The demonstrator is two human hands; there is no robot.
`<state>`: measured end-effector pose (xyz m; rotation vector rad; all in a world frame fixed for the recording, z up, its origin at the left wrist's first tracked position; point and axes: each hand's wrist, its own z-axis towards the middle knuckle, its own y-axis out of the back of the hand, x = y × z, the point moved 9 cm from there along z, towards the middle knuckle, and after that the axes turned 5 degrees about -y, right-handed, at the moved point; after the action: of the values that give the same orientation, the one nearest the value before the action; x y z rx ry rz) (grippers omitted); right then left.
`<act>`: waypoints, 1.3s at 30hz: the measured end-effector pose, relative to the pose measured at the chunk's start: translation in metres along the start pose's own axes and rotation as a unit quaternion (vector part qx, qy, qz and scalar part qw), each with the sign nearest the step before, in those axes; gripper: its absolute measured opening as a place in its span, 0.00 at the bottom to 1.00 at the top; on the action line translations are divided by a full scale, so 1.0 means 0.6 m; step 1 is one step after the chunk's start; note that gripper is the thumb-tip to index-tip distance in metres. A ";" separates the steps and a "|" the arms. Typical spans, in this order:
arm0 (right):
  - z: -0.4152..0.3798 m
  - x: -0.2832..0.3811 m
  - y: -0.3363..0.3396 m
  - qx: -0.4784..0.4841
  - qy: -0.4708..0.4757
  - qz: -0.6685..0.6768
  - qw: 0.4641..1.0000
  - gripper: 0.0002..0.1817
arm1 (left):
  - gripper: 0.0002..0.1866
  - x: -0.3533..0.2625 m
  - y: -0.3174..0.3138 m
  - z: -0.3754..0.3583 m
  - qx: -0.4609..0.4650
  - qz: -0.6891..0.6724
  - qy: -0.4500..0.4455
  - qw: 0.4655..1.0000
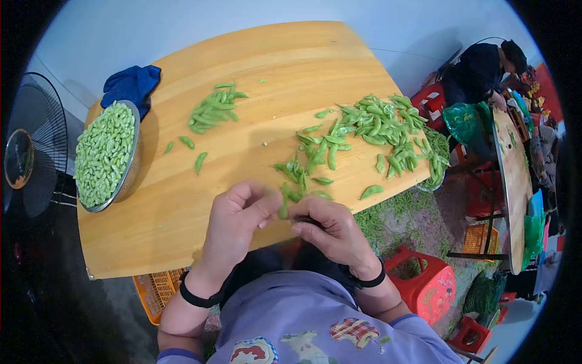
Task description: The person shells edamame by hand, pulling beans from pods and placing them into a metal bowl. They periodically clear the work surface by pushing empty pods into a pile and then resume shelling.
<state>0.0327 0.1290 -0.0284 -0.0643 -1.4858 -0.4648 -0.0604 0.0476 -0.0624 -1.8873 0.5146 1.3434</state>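
Observation:
Over the front edge of the wooden table (182,236), my left hand (242,212) has its fingers pinched and blurred; what they hold, if anything, cannot be made out. Just to its right, my right hand (327,224) is closed around a small dark object (310,222), partly hidden by the fingers. A green pod (284,203) is between the two hands. Beyond my right hand spreads a large heap of green pods (376,121). A smaller pile of pods (213,110) lies farther back, left of centre.
A metal bowl (134,145) full of green pods stands at the table's left edge beside a blue cloth (134,85). A fan (33,139) is far left. Red stool (427,288) and orange crate (151,291) are below. Another person (476,70) bends at a second table (512,182).

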 end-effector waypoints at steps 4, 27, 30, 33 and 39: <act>-0.006 0.000 0.010 -0.012 -0.011 -0.012 1.000 0.08 | 0.05 -0.019 -0.022 -0.007 0.021 0.080 -0.061 0.995; -0.029 0.046 0.014 -0.033 0.035 -0.194 0.980 0.04 | 0.06 0.016 -0.059 -0.023 0.132 0.107 -0.017 0.985; -0.029 0.050 0.023 -0.016 0.010 -0.123 0.992 0.05 | 0.06 0.028 -0.059 -0.027 0.163 0.059 0.065 0.983; -0.036 0.009 0.014 0.050 -0.113 -0.014 0.992 0.04 | 0.05 0.023 -0.065 -0.038 0.192 0.082 0.070 0.975; -0.046 -0.028 0.000 0.047 -0.188 0.232 0.953 0.04 | 0.06 0.034 -0.066 -0.055 0.198 -0.006 0.123 0.972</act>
<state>0.0583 0.1247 -0.0474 -0.4371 -1.7974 0.0052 -0.0053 0.0494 -0.0620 -1.7222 0.8287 0.9178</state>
